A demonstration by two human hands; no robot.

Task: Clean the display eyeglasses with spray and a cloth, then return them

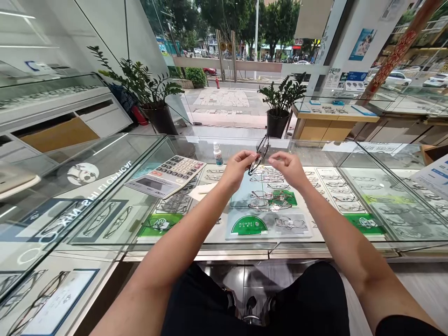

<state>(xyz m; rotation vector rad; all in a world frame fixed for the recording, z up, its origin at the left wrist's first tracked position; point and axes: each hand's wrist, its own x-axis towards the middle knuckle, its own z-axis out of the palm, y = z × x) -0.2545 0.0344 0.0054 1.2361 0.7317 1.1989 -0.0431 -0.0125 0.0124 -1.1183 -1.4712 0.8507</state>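
My left hand (237, 167) pinches a pair of thin dark-framed glasses (261, 151) by one end and holds it up above the glass counter (315, 154). The glasses stand nearly on edge, tilted up and to the right. My right hand (287, 165) hovers just right of the frame with its fingers curled together in a pinch; whether it touches the frame I cannot tell. Both forearms reach out over the counter. Under the glass lie rows of spectacle frames (268, 200) on white and green trays.
A large calculator (166, 176) lies on the counter left of my hands, with a small spray bottle (218, 154) and a white cloth (203, 190) beside it. Two potted plants (280, 100) stand behind. More glass display cases flank both sides. My knees are below the counter's edge.
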